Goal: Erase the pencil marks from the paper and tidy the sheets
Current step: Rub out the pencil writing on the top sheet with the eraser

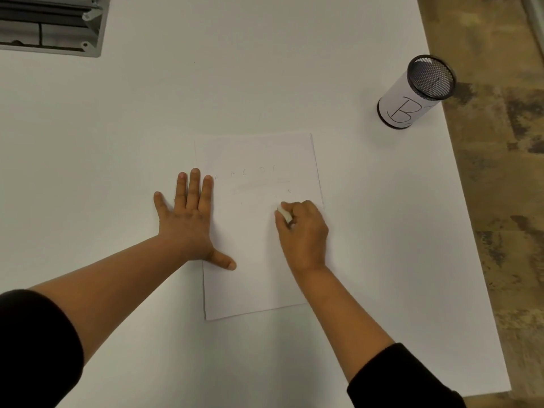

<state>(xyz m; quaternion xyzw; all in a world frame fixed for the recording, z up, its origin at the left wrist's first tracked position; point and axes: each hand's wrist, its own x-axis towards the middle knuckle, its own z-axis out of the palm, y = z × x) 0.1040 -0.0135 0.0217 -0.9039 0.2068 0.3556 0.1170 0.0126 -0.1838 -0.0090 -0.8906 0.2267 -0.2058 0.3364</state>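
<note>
Head view shows a white table [265, 69] filling most of the frame, with a patterned brown floor [500, 187] past its edge, well beyond the right hand. A grey grille [50, 22] sits at the far corner, well ahead of the left hand.

Both forearms reach in from the near edge, each with a black sleeve [32, 346] pushed up.

Between and under the two hands lies the paper [259, 278], white, more than one sheet by the offset edges, with its long side running away from the person. Faint pencil marks [244, 172] run in a row just ahead of the left fingertips, with smudged lines below them.

A mesh cup [416, 92], wrapped in white paper bearing the letter B, stands upright well ahead and to the right of the right hand, near the table's edge.

The left hand [188, 219] lies flat and spread wide, palm down, across the paper's left edge, thumb on the sheet.

The right hand [303, 231] is curled tight around a white eraser [285, 214], whose end pokes out by the thumb, pressed on the paper's right half.
</note>
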